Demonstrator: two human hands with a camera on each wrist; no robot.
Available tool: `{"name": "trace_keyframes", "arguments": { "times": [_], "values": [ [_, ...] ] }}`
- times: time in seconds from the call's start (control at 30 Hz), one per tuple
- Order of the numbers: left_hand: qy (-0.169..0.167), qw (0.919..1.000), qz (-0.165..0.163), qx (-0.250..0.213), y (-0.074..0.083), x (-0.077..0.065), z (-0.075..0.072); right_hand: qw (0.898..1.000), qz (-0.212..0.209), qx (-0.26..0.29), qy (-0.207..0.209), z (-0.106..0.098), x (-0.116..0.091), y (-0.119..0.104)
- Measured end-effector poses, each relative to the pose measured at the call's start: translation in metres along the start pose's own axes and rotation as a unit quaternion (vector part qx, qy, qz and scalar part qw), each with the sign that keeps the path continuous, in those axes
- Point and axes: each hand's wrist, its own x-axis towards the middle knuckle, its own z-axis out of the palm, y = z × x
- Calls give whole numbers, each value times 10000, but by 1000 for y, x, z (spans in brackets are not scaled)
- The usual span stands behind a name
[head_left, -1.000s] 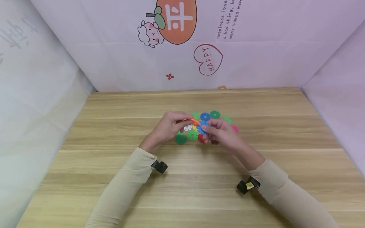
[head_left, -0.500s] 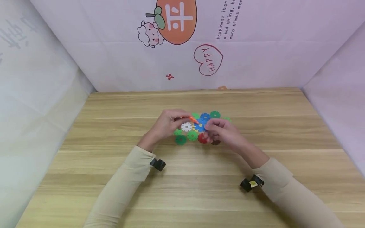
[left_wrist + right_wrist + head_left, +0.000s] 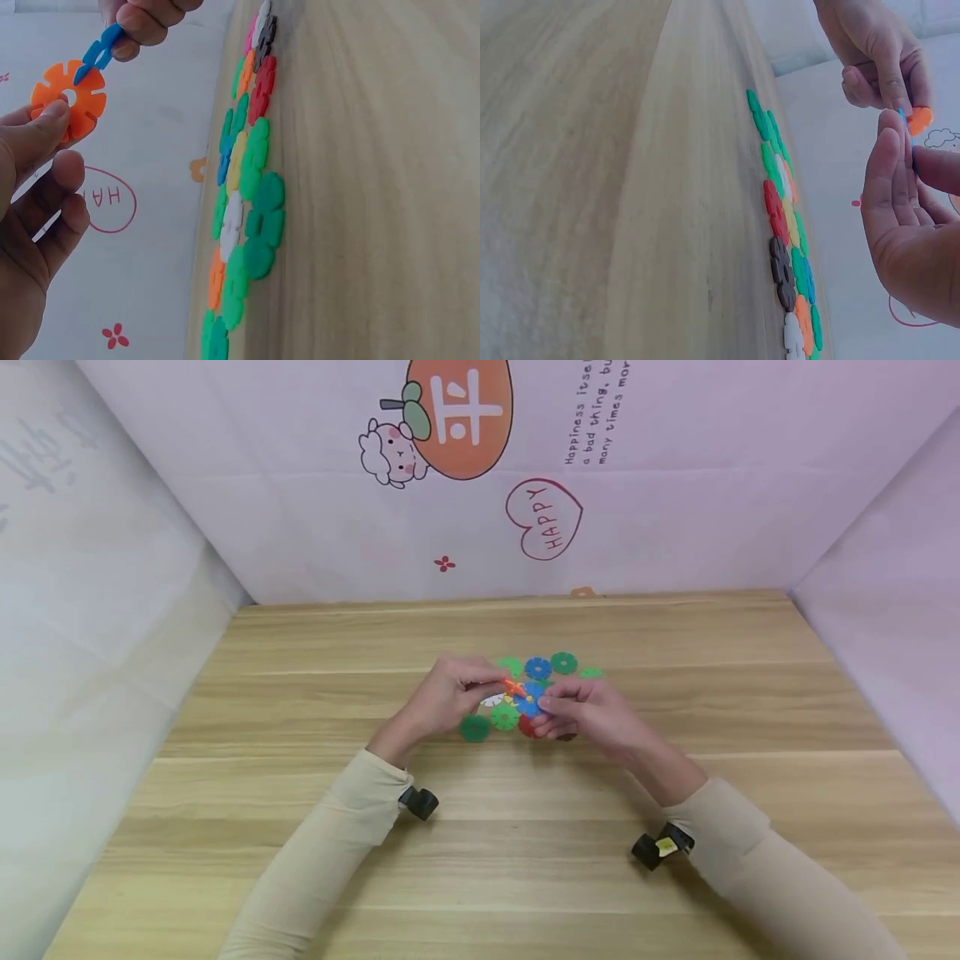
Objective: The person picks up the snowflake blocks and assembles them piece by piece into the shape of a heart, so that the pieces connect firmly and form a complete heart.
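Slotted snowflake-shaped plastic discs are in both hands, held above the table. In the head view my left hand point(image 3: 453, 697) pinches an orange disc point(image 3: 88, 105) between thumb and fingers. My right hand point(image 3: 600, 714) pinches a blue disc point(image 3: 529, 701) at its right edge. The left wrist view shows the blue disc point(image 3: 98, 54) edge-on, crossing the orange one at its upper rim, at an angle to it. Several fingers of my left hand curl loosely below the orange disc. In the right wrist view the blue disc is mostly hidden by fingers.
More discs lie flat on the wooden table point(image 3: 480, 843) beneath the hands, among them a dark green disc point(image 3: 474, 728), a red disc point(image 3: 261, 88), a black-brown disc point(image 3: 782, 274) and a white disc point(image 3: 232, 225). A white printed cloth point(image 3: 300, 527) stands behind the table.
My right thumb has shifted from over the blue disc to its right edge. My left hand rose slightly half a second ago and is lower again, with the orange disc at the blue one.
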Motion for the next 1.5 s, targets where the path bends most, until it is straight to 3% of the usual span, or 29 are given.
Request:
{"name": "trace_keyframes", "arguments": {
  "times": [0.17,0.3,0.43,0.53,0.67,0.87,1.07,1.23,1.37,1.5],
  "values": [
    [233,9994,-230,-77,0,-2,0,10000,-25,33,19,1,3,-3],
    [566,9948,-839,140,4,0,-2,9998,-161,58,127,3,7,-6],
    [985,9785,-1803,-170,5,0,6,9992,-205,167,313,2,9,-5],
    [912,9649,-2335,-779,5,-2,18,9980,-207,406,431,1,10,-2],
    [792,9478,-2736,-1433,8,-1,33,9949,-304,848,453,2,11,1],
    [1500,9246,-2825,-2070,13,5,41,9913,-390,1184,420,9,12,2],
    [1918,9148,-2835,-2146,14,7,40,9937,-380,897,549,13,12,1],
    [2003,9071,-2982,-2193,12,4,36,9970,-404,152,636,1,11,3],
    [2017,9034,-3061,-2223,9,0,32,9958,-371,-550,625,-23,8,6],
    [2024,9068,-3106,-2007,4,-5,26,9841,-111,-1673,586,-50,1,11]
  ]
}}
